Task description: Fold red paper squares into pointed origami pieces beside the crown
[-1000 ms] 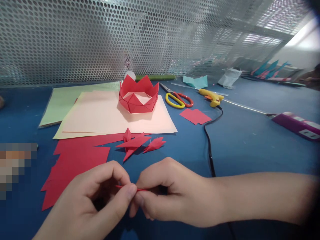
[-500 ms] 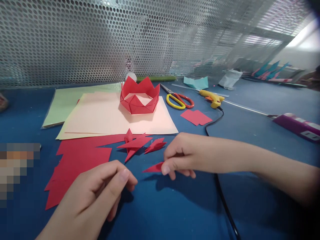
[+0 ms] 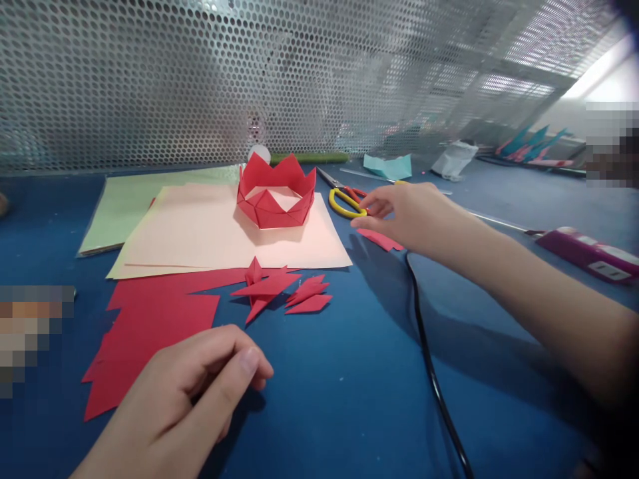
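My left hand [image 3: 200,392] rests on the blue table at the front with its fingers curled in and nothing in them. My right hand [image 3: 407,213] is stretched out to the far right, fingers apart, its fingertips over a small red paper square [image 3: 380,239] beside the yellow-and-red scissors [image 3: 344,201]. Several small folded red paper pieces [image 3: 279,289] lie in a cluster in the middle; the nearest one [image 3: 310,305] lies flat at the cluster's right edge. A red folded paper crown [image 3: 276,194] stands on a pink sheet [image 3: 200,233].
Cut red paper [image 3: 150,326] lies at the left front, with a green sheet [image 3: 124,203] behind it. A black cable [image 3: 432,379] runs toward me. A purple power strip [image 3: 592,256] sits right, teal paper [image 3: 389,165] behind. A perforated metal wall [image 3: 200,80] closes the back.
My right hand took the folded red piece from between both hands, laid it by the cluster, let go and reached back toward the scissors and red square. My left hand stayed put.
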`<state>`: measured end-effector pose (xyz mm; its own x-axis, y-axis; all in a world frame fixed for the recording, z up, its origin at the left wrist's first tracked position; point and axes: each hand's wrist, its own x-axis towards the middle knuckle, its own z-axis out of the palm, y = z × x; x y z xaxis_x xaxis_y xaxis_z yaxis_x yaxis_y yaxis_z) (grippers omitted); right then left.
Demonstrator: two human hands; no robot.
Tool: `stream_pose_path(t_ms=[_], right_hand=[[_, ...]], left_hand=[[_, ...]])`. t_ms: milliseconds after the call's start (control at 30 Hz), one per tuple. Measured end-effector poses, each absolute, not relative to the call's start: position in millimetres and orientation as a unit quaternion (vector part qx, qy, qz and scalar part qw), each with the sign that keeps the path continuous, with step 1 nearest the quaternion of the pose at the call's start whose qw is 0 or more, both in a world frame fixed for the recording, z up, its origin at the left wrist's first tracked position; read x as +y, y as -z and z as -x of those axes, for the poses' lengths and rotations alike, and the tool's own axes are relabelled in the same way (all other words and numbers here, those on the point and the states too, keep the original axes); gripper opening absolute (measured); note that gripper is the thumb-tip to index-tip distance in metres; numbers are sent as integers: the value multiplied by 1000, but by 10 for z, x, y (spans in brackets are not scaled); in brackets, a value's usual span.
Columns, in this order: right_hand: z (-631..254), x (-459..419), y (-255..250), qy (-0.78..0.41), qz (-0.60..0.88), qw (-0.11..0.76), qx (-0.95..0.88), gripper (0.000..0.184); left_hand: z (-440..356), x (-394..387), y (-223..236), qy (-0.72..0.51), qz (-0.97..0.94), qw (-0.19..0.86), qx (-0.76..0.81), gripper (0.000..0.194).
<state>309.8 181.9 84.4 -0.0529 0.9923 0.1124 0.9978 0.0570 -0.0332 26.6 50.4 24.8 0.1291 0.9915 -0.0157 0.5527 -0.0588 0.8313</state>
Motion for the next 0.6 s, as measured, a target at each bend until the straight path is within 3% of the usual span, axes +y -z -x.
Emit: stream_pose_path(t_ms=[67,300,600], right_hand=[[-3229,1918,-813,14,692,26,-721,46],[-3365,2041,-788,-34,695,-29,-718,35],[-3325,2004,-808,-68,681,58,-726,28]], left_hand=[[-263,510,-271,-281,-670,363,584,43],[-242,503,-258,-264,-697,351,567,42],[-237,484,-261,-278,-703,345,557,39]])
